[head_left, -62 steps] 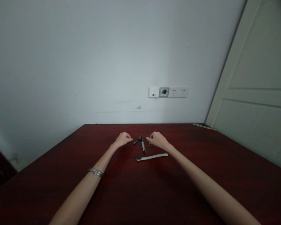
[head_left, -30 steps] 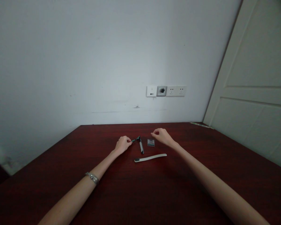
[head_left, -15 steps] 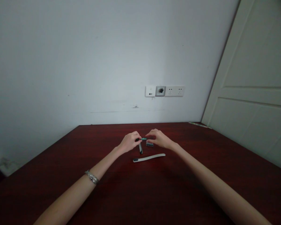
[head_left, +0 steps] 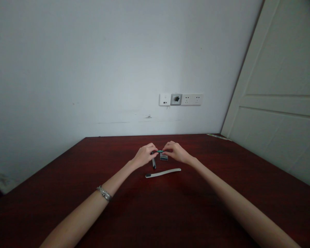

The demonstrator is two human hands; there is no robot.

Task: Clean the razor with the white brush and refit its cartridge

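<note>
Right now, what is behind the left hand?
A razor lies partly behind the left hand. The lower part of its grey handle shows; its head is mostly covered, so I can't make it out.

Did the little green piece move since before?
Yes, to the right. The green piece lay left of the wall sockets; now it's below their left end, between the left hand and right hand.

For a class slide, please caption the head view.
Left hand and right hand holding a green razor cartridge near a razor handle and small clear case.
</note>
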